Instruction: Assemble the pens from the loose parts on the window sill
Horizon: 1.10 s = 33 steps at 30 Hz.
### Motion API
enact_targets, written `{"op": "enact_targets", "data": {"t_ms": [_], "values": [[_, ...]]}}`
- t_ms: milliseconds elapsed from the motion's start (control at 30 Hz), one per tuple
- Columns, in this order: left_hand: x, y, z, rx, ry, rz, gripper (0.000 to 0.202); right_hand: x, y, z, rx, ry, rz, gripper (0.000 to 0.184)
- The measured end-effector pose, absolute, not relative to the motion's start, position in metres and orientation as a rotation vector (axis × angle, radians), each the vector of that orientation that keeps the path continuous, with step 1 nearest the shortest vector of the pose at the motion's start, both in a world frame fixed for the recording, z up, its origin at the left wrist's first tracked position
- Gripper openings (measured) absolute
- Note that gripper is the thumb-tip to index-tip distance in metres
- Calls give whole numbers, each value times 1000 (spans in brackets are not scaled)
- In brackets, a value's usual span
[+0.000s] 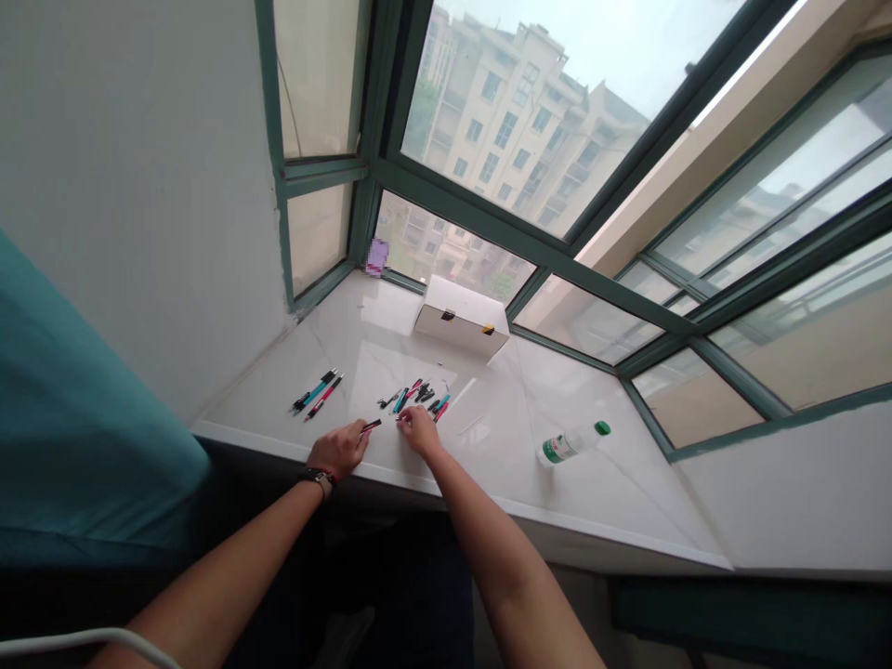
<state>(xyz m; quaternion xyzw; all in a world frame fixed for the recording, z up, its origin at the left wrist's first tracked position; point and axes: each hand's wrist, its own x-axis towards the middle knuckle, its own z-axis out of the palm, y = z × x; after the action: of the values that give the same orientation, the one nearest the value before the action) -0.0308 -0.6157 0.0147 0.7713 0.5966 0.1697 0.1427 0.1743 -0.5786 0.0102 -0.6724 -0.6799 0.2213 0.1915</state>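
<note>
My left hand (339,451) is closed round a pink-and-black pen barrel (372,426), whose dark end points right. My right hand (419,430) is at the near edge of a pile of loose pen parts (425,394), its fingers pinched together. A small thin piece seems to be at those fingertips, too small to name. The pile has black, teal and pink pieces on the white sill. Left of it lie some whole-looking pens, teal-and-black ones (317,390) and a pink-and-black one (324,398), side by side.
A white box (460,321) stands behind the pile against the window. To the right, a clear bottle with a green cap (572,443) is on the white sill (627,492). A teal curtain (84,409) hangs at the left. A purple packet (377,257) is in the corner.
</note>
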Motion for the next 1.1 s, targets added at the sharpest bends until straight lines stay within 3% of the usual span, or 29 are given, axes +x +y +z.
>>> {"op": "enact_targets", "data": {"t_ms": [233,533,1100], "values": [[-32,-616,14,2270,1690,492,37,171,-578,14,-1904,-1937,600,7],[-32,-615,11,2305,1681,507,35,161,-584,28,-1584,-1890,717,11],[-34,-615,11,2329,1695,527,38,153,-574,42,-1533,-1931,874,12]]}}
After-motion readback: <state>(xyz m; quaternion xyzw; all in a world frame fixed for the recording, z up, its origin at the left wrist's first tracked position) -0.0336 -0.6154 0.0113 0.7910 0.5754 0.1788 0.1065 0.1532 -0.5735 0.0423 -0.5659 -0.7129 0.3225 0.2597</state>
